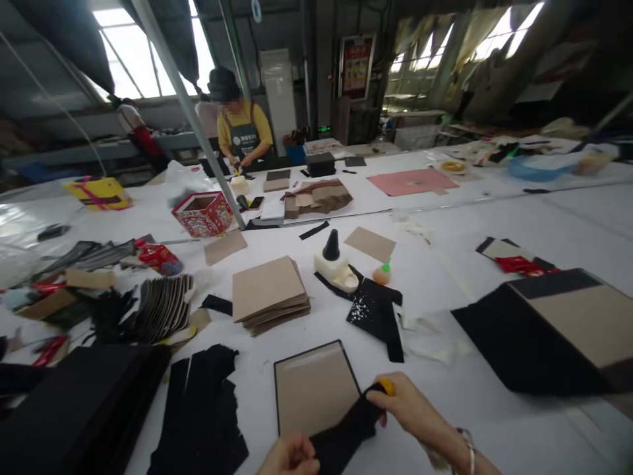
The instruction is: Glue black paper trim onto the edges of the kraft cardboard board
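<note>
A black fabric strip [346, 432] stretches between my two hands, over the lower edge of a tan board [316, 386] with thin black edging. My left hand [291, 455], at the bottom edge of the view, pinches the strip's lower end. The strip's upper end is in my right hand [395, 399], at the board's right corner; a small yellow-orange item shows at its fingers. Left of the board lie black fabric pieces [200, 412]. Beyond it are a stack of tan boards [270, 290] and a white container with a black cone top [333, 260].
Black folded material [79, 402] is at the lower left, with scraps behind it. A black and tan panel [534, 330] lies right. A slanted metal pole [188, 105] rises beyond a red box [204, 214]. Across the table stands a person [246, 132] in an apron.
</note>
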`<state>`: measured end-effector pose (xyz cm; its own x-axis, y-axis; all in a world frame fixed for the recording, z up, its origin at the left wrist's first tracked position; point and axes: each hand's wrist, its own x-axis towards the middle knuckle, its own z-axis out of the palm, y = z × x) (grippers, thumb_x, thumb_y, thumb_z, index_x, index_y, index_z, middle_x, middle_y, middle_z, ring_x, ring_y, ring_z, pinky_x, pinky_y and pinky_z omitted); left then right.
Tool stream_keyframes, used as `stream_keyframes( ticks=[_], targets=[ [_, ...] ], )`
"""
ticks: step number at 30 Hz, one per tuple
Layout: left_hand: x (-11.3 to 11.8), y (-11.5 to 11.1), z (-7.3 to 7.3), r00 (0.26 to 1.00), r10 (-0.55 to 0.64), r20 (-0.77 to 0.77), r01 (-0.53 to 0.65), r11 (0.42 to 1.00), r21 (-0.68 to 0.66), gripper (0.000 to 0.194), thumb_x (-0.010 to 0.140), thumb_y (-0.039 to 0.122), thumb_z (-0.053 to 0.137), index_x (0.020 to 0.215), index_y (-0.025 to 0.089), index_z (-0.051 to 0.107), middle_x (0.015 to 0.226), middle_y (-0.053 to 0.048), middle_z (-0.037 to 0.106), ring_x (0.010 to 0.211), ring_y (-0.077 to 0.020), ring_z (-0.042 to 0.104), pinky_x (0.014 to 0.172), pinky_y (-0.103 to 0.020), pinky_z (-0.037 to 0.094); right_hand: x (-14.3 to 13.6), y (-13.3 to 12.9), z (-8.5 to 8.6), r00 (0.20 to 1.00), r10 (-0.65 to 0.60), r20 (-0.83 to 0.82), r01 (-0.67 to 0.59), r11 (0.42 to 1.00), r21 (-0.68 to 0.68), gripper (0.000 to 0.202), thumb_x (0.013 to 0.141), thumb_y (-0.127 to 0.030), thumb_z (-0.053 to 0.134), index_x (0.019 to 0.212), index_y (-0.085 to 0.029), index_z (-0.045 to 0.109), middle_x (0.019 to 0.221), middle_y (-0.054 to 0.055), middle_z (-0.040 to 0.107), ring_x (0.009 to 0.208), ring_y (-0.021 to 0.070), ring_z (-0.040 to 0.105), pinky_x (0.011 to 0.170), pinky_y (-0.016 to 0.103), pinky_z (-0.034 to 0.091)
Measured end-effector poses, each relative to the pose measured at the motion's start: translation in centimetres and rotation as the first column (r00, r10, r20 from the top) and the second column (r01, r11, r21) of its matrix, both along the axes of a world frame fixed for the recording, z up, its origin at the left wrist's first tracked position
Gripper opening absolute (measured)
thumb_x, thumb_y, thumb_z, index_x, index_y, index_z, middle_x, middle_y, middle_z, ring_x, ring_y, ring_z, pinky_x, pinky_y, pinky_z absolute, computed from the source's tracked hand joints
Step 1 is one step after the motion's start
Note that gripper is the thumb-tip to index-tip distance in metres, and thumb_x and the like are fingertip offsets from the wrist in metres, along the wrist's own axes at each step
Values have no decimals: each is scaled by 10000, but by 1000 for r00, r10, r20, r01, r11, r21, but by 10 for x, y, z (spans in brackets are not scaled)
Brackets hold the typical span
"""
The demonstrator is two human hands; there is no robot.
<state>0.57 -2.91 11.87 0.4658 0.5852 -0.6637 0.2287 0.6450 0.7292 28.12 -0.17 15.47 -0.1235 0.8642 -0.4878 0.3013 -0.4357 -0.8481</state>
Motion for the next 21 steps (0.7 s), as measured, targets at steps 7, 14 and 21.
stream_keyframes(
  ticks=[7, 14, 21],
  targets=[
    [-12, 28, -48, 951, 270, -151, -264, 963, 64, 637, 451, 758, 636, 733, 218, 447, 455, 102, 418, 353, -63, 362, 379, -226, 240, -5, 32, -37, 959, 121, 256, -111, 992, -52, 135, 719, -208, 498, 600, -210, 436, 462, -32, 583, 447, 115, 502, 447, 211, 298],
    [-24, 70, -69, 864, 407, -297, -380, 913, 147, 504, 529, 668, 625, 596, 219, 407, 443, 96, 405, 397, -77, 415, 414, -228, 321, -19, 77, -78, 911, 205, 357, -195, 979, -65, 213, 790, -223, 494, 579, -202, 468, 507, -20, 607, 550, 130, 569, 543, 214, 346],
    [-36, 81, -88, 772, 413, -483, -305, 908, 288, 335, 712, 514, 538, 579, 216, 464, 423, 71, 448, 405, -99, 406, 436, -237, 315, -36, 89, -100, 818, 171, 549, -157, 985, -74, 261, 811, -301, 525, 572, -198, 500, 521, -1, 582, 543, 151, 513, 523, 249, 289]
  ],
)
